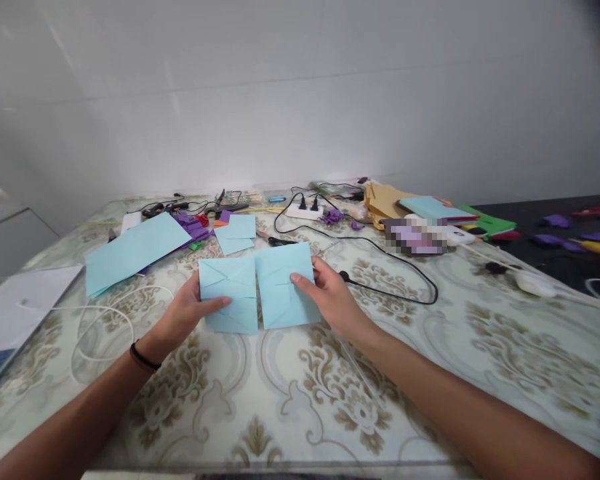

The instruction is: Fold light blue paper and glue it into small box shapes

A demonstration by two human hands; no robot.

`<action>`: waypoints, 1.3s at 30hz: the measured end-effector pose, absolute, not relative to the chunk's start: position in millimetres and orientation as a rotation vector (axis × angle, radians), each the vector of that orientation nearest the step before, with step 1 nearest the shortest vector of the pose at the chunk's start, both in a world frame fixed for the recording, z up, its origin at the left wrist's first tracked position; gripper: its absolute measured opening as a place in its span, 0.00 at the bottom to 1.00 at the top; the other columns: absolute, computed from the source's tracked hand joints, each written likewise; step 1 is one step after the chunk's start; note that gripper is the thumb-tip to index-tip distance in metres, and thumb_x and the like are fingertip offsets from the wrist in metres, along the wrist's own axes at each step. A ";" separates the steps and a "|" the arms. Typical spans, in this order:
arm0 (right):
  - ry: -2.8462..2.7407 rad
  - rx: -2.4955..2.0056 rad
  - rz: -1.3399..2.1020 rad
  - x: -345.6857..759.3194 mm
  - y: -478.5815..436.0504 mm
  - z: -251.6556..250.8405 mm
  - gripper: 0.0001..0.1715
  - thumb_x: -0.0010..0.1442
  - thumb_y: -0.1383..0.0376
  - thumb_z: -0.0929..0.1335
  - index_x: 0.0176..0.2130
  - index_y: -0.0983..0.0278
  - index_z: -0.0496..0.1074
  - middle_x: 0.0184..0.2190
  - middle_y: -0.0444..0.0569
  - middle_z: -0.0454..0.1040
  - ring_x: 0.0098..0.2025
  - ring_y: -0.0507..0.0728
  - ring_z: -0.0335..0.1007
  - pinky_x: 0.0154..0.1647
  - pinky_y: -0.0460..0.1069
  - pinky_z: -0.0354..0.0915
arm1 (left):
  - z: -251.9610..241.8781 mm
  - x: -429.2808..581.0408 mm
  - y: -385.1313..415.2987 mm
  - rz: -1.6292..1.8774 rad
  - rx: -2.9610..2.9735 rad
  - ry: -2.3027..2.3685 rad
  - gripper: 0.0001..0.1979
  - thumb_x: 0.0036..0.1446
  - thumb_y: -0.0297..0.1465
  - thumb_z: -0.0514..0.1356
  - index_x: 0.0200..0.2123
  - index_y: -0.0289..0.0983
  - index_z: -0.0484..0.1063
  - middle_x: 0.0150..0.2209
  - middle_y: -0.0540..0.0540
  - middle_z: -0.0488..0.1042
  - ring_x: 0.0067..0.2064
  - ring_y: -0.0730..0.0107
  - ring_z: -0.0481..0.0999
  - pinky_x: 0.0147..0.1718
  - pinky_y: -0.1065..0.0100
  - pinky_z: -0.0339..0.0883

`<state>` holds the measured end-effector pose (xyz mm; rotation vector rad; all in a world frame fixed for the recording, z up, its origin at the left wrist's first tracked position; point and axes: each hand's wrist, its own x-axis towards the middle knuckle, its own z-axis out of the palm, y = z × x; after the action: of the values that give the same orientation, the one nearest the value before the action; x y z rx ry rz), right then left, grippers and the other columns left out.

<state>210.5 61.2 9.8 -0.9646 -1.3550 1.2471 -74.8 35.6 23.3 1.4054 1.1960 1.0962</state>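
Two creased light blue paper pieces are held up side by side over the patterned tablecloth, a narrow gap between them. My left hand (187, 308) grips the left blue paper (237, 283), its thumb across the front and its fingers behind. The right blue paper (280, 297) is pinched in my right hand (333, 293), thumb on its front face. Crossing fold lines show on the left piece; the right one has fainter creases. Both hands are closed on their papers, and the fingers behind the papers are mostly hidden.
Large light blue sheets (137, 252) lie at the left, smaller blue pieces (236, 233) behind the hands. A white power strip (304, 212) with black cables stands farther back. White papers (23, 303) rest far left; an envelope (384, 202) and coloured papers (490, 221) lie at the back right.
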 end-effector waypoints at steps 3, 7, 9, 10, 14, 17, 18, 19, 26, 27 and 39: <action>-1.371 -0.931 1.276 208.4 58.9 9.7 0.25 0.58 0.49 0.75 0.49 0.58 0.71 0.43 0.49 0.81 0.43 0.60 0.77 0.44 0.54 0.73 | 21.5 -74.4 35.7 1.103 1.413 1.191 0.38 0.49 0.39 0.76 0.61 0.37 0.68 0.60 0.37 0.78 0.59 0.44 0.78 0.52 0.55 0.78; -1.377 -0.903 1.293 207.2 57.6 9.3 0.25 0.57 0.49 0.76 0.48 0.58 0.71 0.43 0.49 0.81 0.44 0.60 0.77 0.47 0.54 0.73 | 22.1 -73.4 34.2 1.115 1.436 1.205 0.36 0.49 0.40 0.76 0.59 0.37 0.70 0.59 0.38 0.79 0.59 0.45 0.78 0.53 0.54 0.77; -1.374 -0.893 1.304 207.0 57.2 8.9 0.27 0.57 0.49 0.76 0.49 0.59 0.71 0.45 0.50 0.81 0.46 0.61 0.77 0.48 0.55 0.73 | 22.8 -73.2 34.0 1.122 1.451 1.220 0.35 0.49 0.41 0.76 0.57 0.37 0.71 0.57 0.38 0.80 0.57 0.45 0.79 0.53 0.53 0.77; -1.372 -0.890 1.313 206.9 57.0 8.7 0.28 0.57 0.49 0.76 0.50 0.59 0.72 0.46 0.50 0.81 0.47 0.61 0.77 0.49 0.55 0.73 | 22.9 -73.4 34.2 1.122 1.458 1.232 0.35 0.49 0.41 0.76 0.57 0.36 0.71 0.56 0.38 0.80 0.57 0.45 0.80 0.52 0.52 0.77; -1.371 -0.892 1.353 206.2 55.8 7.7 0.28 0.56 0.50 0.77 0.49 0.61 0.73 0.48 0.52 0.82 0.46 0.61 0.78 0.50 0.57 0.74 | 21.6 -75.4 36.0 1.117 1.480 1.294 0.34 0.48 0.41 0.77 0.55 0.34 0.72 0.54 0.36 0.80 0.55 0.43 0.80 0.52 0.50 0.76; -1.365 -0.888 1.369 206.4 55.9 6.8 0.28 0.54 0.49 0.78 0.48 0.61 0.74 0.49 0.52 0.82 0.47 0.61 0.79 0.52 0.58 0.74 | 20.2 -76.1 36.9 1.120 1.479 1.317 0.35 0.48 0.42 0.76 0.55 0.34 0.71 0.55 0.35 0.80 0.56 0.43 0.79 0.52 0.49 0.76; -1.362 -0.885 1.372 206.6 56.1 6.5 0.28 0.54 0.49 0.78 0.47 0.61 0.75 0.49 0.51 0.83 0.47 0.61 0.79 0.52 0.58 0.74 | 20.1 -75.9 36.9 1.124 1.475 1.316 0.36 0.48 0.42 0.76 0.56 0.34 0.71 0.55 0.35 0.80 0.56 0.43 0.80 0.52 0.49 0.76; -1.360 -0.881 1.375 206.8 56.5 6.2 0.28 0.54 0.49 0.79 0.47 0.61 0.75 0.49 0.51 0.83 0.48 0.61 0.79 0.53 0.58 0.74 | 20.2 -75.5 36.9 1.127 1.470 1.311 0.36 0.49 0.42 0.76 0.57 0.34 0.70 0.56 0.35 0.80 0.55 0.44 0.80 0.52 0.50 0.76; -1.361 -0.881 1.391 206.8 59.5 3.5 0.27 0.52 0.51 0.80 0.46 0.62 0.77 0.47 0.51 0.83 0.47 0.61 0.79 0.54 0.58 0.72 | 25.3 -77.0 38.0 1.064 1.473 1.287 0.32 0.48 0.43 0.76 0.52 0.33 0.77 0.51 0.37 0.84 0.50 0.45 0.83 0.50 0.51 0.78; -1.363 -0.881 1.395 206.8 59.8 3.1 0.27 0.52 0.51 0.80 0.46 0.63 0.77 0.47 0.51 0.83 0.47 0.61 0.79 0.54 0.58 0.72 | 26.0 -77.9 38.2 1.047 1.481 1.283 0.30 0.48 0.43 0.76 0.51 0.33 0.78 0.50 0.38 0.84 0.50 0.44 0.83 0.50 0.51 0.78; -1.439 -0.890 1.398 208.4 61.1 2.5 0.26 0.56 0.47 0.76 0.45 0.63 0.78 0.43 0.50 0.83 0.44 0.61 0.77 0.50 0.56 0.71 | 24.8 -79.9 40.1 0.957 1.668 1.216 0.28 0.56 0.44 0.71 0.57 0.37 0.77 0.58 0.42 0.80 0.60 0.47 0.78 0.63 0.50 0.70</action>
<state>208.4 61.1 2.5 -0.8902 -1.4392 1.3978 -79.9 40.1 24.8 1.6680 1.2163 0.9573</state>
